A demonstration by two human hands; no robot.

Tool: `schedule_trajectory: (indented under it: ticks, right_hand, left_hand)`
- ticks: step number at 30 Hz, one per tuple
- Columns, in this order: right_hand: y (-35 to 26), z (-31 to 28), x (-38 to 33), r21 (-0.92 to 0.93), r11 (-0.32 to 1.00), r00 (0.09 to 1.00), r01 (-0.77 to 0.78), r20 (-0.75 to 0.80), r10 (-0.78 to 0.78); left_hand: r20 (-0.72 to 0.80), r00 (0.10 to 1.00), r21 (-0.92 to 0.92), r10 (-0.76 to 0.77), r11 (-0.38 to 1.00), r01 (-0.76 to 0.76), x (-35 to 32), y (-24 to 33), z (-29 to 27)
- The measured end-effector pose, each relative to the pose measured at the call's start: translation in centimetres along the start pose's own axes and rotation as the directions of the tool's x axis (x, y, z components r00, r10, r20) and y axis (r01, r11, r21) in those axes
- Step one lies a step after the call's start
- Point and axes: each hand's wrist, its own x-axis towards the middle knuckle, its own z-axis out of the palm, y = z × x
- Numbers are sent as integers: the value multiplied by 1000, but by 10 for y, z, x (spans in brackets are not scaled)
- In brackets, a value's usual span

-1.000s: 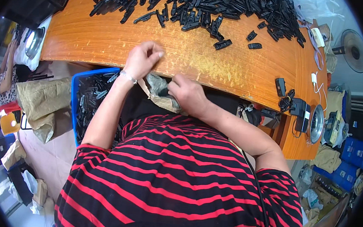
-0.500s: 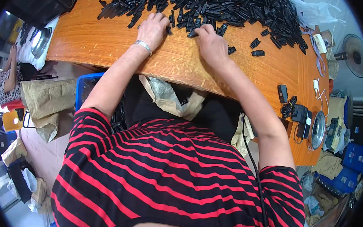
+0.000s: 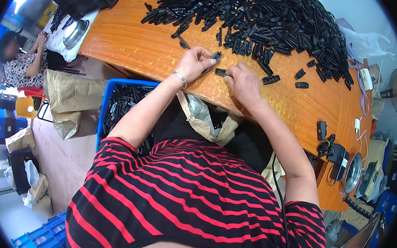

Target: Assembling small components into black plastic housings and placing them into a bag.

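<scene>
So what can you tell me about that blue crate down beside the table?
The blue crate is a rectangular plastic bin standing on the floor below the orange table's near edge, on the person's left. It is open-topped and holds many small black plastic parts. The left forearm crosses above it; a brown paper sack sits beside it.

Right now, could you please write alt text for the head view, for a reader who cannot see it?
A person's left hand and right hand each pinch a small black plastic part above an orange table, near a big heap of black parts. A blue crate of similar parts stands by the table.
</scene>
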Motion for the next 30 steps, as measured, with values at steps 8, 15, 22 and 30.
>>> schedule_trajectory:
  ticks: [8,15,22,30]
  right_hand:
    - [-10,-16,13,306,942,986,-136,-54,160]
    - [-11,-11,17,491,857,978,-160,-38,204]
    - [-18,0,8,330,933,924,145,-381,-9]
    - [9,-33,17,610,645,885,-461,374,278]
  left_hand:
    - [41,989,-278,-139,950,145,-16,23,9]
    - [58,982,-377,-180,907,189,-21,40,22]
    - [60,978,-510,-200,836,203,-20,40,26]
    - [74,990,-271,-119,953,134,-5,37,8]
